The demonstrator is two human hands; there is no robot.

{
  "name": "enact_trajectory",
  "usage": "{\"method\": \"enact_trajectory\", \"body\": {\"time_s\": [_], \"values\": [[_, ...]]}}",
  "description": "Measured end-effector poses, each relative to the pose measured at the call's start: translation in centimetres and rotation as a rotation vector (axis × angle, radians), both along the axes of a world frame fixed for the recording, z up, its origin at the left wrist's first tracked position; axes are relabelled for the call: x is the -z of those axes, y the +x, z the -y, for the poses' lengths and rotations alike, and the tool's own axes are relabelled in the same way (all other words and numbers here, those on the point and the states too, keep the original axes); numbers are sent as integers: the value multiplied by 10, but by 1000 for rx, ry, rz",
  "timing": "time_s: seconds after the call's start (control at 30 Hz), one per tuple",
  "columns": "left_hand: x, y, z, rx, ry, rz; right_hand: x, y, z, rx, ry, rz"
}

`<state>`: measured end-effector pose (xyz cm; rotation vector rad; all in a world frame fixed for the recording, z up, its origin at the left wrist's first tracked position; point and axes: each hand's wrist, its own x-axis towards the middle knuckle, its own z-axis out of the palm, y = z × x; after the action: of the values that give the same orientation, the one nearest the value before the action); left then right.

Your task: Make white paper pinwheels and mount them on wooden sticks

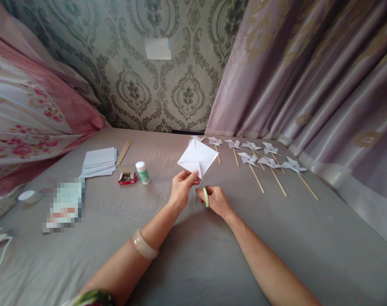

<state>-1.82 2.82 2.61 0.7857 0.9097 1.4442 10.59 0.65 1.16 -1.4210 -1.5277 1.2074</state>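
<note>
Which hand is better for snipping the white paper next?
Probably the right hand: it holds the scissors, whose blades are at the near corner of the white paper. The left hand is busy gripping that paper.

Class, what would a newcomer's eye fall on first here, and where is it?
Probably the white paper square near the centre, pinched in the left hand, with the right hand holding green-handled scissors at its lower corner. Next, likely, come the white pinwheels on sticks, spread mostly to the right of the paper.
</note>
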Motion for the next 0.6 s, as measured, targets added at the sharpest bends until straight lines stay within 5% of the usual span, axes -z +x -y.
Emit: {"method": "enact_trajectory", "body": {"time_s": [0.6], "values": [[6, 7, 5, 46, -11, -17, -3, 3, -1, -4, 22, -8]]}}
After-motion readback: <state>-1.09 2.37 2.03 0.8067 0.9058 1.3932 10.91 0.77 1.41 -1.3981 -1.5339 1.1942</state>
